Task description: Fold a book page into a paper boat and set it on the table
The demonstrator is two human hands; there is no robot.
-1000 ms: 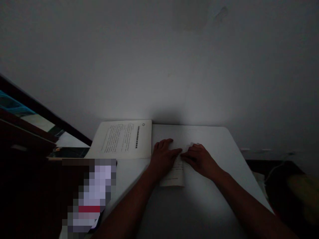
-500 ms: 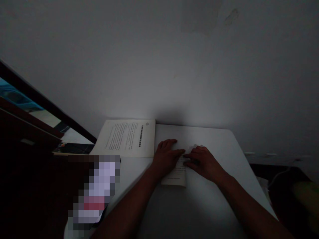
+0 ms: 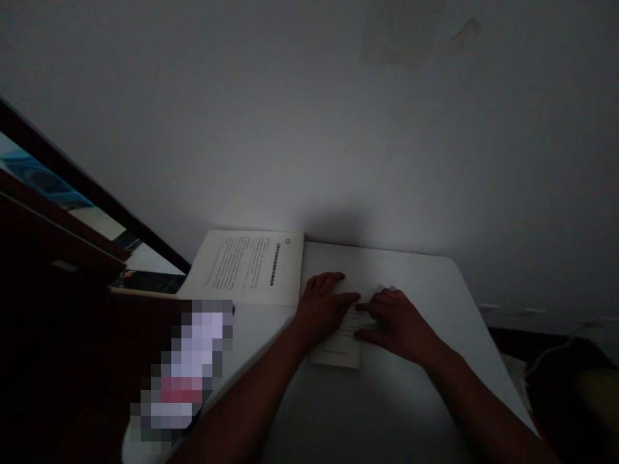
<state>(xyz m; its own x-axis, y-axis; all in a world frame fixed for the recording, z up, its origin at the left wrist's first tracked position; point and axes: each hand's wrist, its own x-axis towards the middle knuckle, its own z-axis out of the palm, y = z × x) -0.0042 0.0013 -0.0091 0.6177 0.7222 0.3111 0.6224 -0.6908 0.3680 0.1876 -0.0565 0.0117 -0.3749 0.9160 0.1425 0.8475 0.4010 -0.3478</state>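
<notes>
A narrow piece of printed paper (image 3: 336, 356), apparently folded, lies on the white table in front of me. My left hand (image 3: 320, 308) rests flat over its left and upper part, thumb stretched right and fingers apart. At the paper's right edge is my right hand (image 3: 394, 322), with index finger and thumb spread and touching the edge; its other fingers are partly bent. Both hands cover the paper's upper part, so its far end is hidden. The thumb of my left hand and the index finger of my right nearly meet.
A printed sheet or booklet (image 3: 246, 267) lies at the table's back left, near the wall (image 3: 271, 129). A blurred-out phone-like object (image 3: 193, 361) lies at the left edge of the white table (image 3: 420, 274). Dark wooden furniture (image 3: 58, 335) stands left.
My right thumb has moved down along the paper's edge, farther from the index finger. The paper's near end looks flatter. My left hand stays about where it was; the view has shifted slightly.
</notes>
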